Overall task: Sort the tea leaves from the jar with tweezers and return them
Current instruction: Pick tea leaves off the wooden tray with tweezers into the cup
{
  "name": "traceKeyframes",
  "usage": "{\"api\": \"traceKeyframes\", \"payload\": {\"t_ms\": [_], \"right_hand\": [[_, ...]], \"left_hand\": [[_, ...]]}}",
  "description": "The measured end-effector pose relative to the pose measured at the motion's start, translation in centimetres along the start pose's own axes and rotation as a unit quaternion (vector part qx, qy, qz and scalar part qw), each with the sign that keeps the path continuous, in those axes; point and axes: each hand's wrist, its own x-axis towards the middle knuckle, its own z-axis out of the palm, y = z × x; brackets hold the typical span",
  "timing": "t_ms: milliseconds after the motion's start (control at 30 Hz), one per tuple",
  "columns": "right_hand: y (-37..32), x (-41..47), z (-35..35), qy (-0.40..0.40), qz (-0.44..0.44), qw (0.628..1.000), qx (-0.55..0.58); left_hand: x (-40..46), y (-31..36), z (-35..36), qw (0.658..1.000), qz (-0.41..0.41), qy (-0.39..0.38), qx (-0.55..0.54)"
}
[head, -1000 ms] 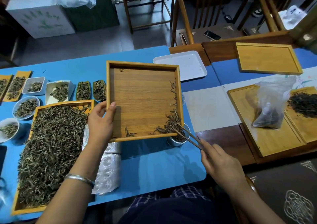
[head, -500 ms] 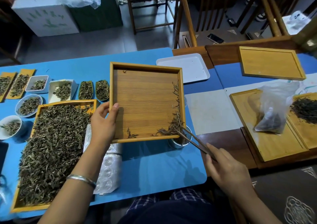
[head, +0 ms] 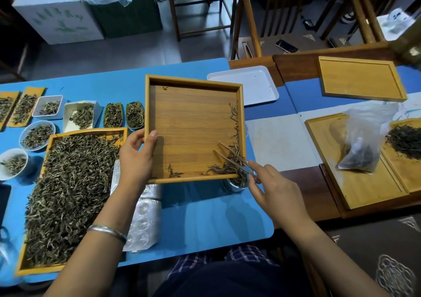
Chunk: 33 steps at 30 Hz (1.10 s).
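My left hand (head: 136,158) grips the left edge of a square wooden tray (head: 191,128), held tilted above the blue table. Loose tea leaves (head: 230,167) lie along the tray's right side and in its near right corner. My right hand (head: 275,194) holds metal tweezers (head: 232,156), whose tips rest inside the tray among those leaves. A small metal jar (head: 234,185) stands under that corner, with leaves at its mouth. The tray hides most of the jar.
A long wooden tray heaped with tea (head: 68,189) lies at the left, with small dishes of leaves (head: 37,135) behind it. A white tray (head: 246,87), wooden trays (head: 360,78) and a plastic bag of tea (head: 364,146) lie to the right. Foil packets (head: 143,219) sit under my left forearm.
The tweezers have moved further into the tray, from its near right corner up among the leaves. My right hand came forward and up with them. The tray stays held by my left hand.
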Motion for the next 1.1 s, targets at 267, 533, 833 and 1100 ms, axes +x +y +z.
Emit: {"api": "traceKeyframes", "payload": {"t_ms": [267, 533, 833, 1100], "right_hand": [[0.2, -1.0, 0.0, -0.033, 0.019, 0.999, -0.008], [1.6, -3.7, -0.2, 0.012, -0.009, 0.997, -0.070], [2.6, -5.5, -0.3, -0.011, 0.028, 0.999, -0.028], [3.3, -6.3, -1.1, -0.020, 0.043, 0.999, 0.001]], "left_hand": [[0.0, -0.2, 0.0, 1.000, 0.008, 0.005, 0.012], [0.0, 0.2, 0.1, 1.000, 0.008, 0.006, 0.021], [-0.2, 0.8, 0.2, 1.000, -0.001, 0.003, 0.024], [-0.4, 0.9, 0.0, 1.000, -0.008, -0.004, 0.023]]}}
